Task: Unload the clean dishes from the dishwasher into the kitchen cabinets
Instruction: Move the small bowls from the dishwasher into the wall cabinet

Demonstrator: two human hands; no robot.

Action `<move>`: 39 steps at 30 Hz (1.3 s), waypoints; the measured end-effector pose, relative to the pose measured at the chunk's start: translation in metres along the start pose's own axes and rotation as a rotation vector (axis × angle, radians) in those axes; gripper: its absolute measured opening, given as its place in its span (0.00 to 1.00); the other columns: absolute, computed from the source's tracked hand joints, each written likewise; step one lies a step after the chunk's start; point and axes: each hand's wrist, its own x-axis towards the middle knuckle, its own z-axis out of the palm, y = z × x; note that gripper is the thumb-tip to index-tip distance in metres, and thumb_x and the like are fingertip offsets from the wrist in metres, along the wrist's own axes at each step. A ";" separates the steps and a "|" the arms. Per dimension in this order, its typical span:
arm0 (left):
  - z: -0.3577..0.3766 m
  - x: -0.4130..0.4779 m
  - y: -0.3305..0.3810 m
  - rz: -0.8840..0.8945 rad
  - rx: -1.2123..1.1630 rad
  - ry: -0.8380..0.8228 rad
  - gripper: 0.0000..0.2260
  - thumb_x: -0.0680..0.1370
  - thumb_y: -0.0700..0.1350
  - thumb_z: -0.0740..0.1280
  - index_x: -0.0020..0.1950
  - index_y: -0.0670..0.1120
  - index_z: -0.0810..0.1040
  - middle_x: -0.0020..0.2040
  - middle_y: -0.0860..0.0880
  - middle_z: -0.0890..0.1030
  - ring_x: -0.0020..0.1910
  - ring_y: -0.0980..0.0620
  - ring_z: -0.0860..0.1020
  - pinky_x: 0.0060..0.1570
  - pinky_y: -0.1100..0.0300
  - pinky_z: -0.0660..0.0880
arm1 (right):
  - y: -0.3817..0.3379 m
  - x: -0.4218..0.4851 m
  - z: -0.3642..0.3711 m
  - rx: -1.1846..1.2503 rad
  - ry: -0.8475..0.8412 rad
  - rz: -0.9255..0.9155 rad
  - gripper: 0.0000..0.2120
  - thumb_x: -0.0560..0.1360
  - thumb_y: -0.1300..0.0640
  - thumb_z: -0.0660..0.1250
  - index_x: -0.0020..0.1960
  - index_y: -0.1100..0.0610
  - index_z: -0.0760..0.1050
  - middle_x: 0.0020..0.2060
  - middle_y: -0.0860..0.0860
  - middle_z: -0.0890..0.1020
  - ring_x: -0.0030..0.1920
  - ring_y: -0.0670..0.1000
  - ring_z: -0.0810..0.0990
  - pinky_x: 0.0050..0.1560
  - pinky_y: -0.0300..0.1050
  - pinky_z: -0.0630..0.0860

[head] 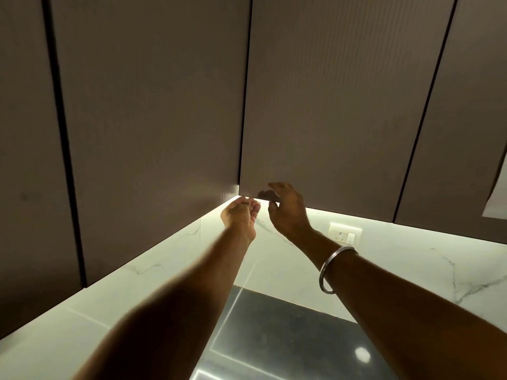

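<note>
The right cabinet door [329, 105] hangs overhead; the right hand [288, 212] pinches its lower left corner, thumb up on the face; the left hand [240, 215], palm up and loosely curled, holds nothing, its fingertips just under the neighbouring door [153, 105]; a marble backsplash [397, 259] glows below.

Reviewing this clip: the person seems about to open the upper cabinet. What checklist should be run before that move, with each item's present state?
1. Hands free of dishes: ok. The left hand and the right hand hold no dish.
2. Cabinet door open for loading: not ok. It is shut.
3. Right hand's grip on the door's lower edge: cannot tell. The thumb lies in front and the fingers curl below the edge, but contact is blurred.
4. Left hand out of the door's swing: cannot tell. Its fingertips are at the door's lower corner, and no hinge shows.
5. Dish waiting on the countertop: cannot tell. None shows on the visible part.
</note>
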 end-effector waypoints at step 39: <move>0.007 -0.298 0.033 0.150 0.163 -0.128 0.10 0.76 0.31 0.73 0.57 0.38 0.82 0.46 0.43 0.84 0.44 0.44 0.85 0.54 0.50 0.83 | -0.102 -0.150 -0.218 0.100 0.050 0.012 0.23 0.75 0.65 0.68 0.69 0.57 0.75 0.66 0.53 0.78 0.64 0.52 0.78 0.67 0.52 0.75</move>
